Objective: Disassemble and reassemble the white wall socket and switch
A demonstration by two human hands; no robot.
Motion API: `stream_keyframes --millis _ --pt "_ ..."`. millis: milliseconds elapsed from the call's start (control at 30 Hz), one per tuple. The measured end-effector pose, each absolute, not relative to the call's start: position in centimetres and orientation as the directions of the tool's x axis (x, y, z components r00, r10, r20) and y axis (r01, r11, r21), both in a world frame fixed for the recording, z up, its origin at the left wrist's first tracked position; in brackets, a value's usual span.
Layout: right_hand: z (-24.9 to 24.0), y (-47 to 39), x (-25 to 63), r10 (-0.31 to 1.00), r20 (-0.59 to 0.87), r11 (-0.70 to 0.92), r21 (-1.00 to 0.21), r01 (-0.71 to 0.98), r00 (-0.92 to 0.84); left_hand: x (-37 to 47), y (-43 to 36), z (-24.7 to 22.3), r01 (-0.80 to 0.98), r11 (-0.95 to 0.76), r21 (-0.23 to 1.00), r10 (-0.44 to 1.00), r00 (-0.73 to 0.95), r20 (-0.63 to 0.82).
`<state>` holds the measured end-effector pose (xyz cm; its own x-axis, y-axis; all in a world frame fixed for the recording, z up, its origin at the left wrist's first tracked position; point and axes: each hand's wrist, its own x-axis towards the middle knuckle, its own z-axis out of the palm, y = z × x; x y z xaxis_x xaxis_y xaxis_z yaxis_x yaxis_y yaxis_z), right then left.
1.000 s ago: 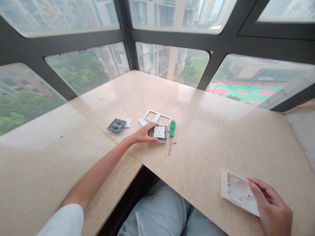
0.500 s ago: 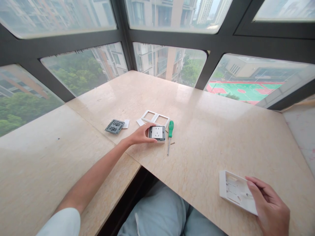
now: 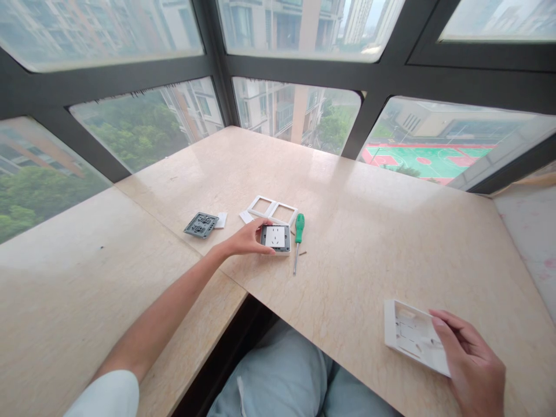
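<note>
My left hand (image 3: 252, 238) grips a wall socket (image 3: 275, 237) by its left side, thumb at the near edge and fingers at the far edge. The socket has a white face with slots, a dark grey surround and a white box beneath. At the lower right, my right hand (image 3: 474, 360) pinches the right end of a white mounting box (image 3: 412, 336), its hollow side facing up. Close to the socket's right side lies a screwdriver (image 3: 299, 236) with a green handle, its tip toward me. Small screws (image 3: 303, 253) lie beside it.
Behind the socket rests a white double frame (image 3: 273, 208), with a small white plate (image 3: 245, 216) at its left. Further left sit a dark grey socket module (image 3: 201, 225) and another white piece (image 3: 221, 220). Windows border the stone counter (image 3: 347, 231); its near edge passes above my legs.
The whole view has shifted slightly, so everything appears a little further left. Both hands keep the same holds, and nothing has been let go.
</note>
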<state>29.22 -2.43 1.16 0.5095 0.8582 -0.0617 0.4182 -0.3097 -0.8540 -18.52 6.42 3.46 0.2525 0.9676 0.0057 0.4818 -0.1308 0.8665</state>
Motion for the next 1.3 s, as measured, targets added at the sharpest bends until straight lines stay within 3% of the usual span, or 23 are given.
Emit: stream_keyframes --millis 333,700,1000,1300 --pt "0.9 -2.4 29.4 0.858 -0.05 -0.291 -0.867 0.404 0.511 -18.6 6.6 2.8 0.43 -0.07 0.9 0.977 0.212 -0.026" --pt "0.3 -2.4 29.7 0.859 -0.036 -0.285 -0.861 0.421 0.51 -18.2 6.4 4.2 0.649 -0.09 0.755 0.977 0.205 -0.06" --pt "0.3 -2.5 29.6 0.858 -0.03 -0.29 -0.853 0.435 0.513 -18.5 6.2 3.1 0.481 -0.081 0.873 0.976 0.214 -0.027" --pt "0.8 -2.6 29.6 0.853 -0.017 -0.296 -0.839 0.456 0.522 -18.5 6.2 2.8 0.452 -0.095 0.887 0.976 0.219 -0.007"
